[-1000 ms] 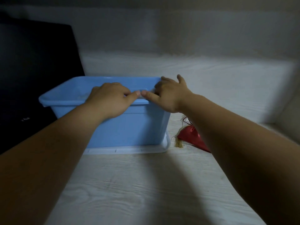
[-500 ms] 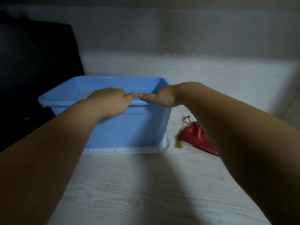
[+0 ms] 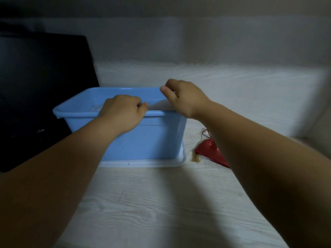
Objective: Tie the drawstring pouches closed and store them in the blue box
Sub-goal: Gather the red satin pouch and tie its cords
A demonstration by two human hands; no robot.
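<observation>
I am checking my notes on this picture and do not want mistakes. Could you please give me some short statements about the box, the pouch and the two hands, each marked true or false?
1. The red pouch lies on the table, right of the blue box. True.
2. The blue box stands on a white base. True.
3. The right hand lies flat on the table. False: it is up over the box's right side, fingers curled.
4. The left hand holds the red pouch. False: it is at the box's near rim, and the pouch lies apart from it.
5. The black object is right of the box. False: it is on the left.
</observation>
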